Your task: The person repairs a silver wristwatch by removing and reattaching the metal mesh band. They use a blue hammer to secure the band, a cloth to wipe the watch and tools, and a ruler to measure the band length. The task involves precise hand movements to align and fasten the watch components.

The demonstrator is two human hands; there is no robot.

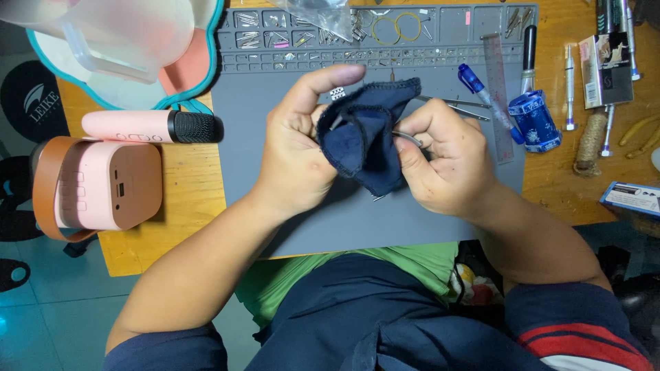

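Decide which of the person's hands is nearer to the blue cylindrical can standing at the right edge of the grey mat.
Right. The right hand is beside the blue cylindrical can, just left of it; the left hand is farther left, beyond the dark blue cloth.

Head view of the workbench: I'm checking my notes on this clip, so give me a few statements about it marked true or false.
1. Both hands, left hand and right hand, grip the dark navy blue cloth with stitched edge. True.
2. The cloth lies flat on the grey silicone work mat. False: it is bunched up and held above the mat.
3. A pink microphone with black mesh head lies to the person's left, on the wooden table. True.
4. The clear plastic ruler is in the left hand. False: it lies on the mat, right of the hands.
5. A blue cylindrical can with white pattern lies at the mat's right edge. True.
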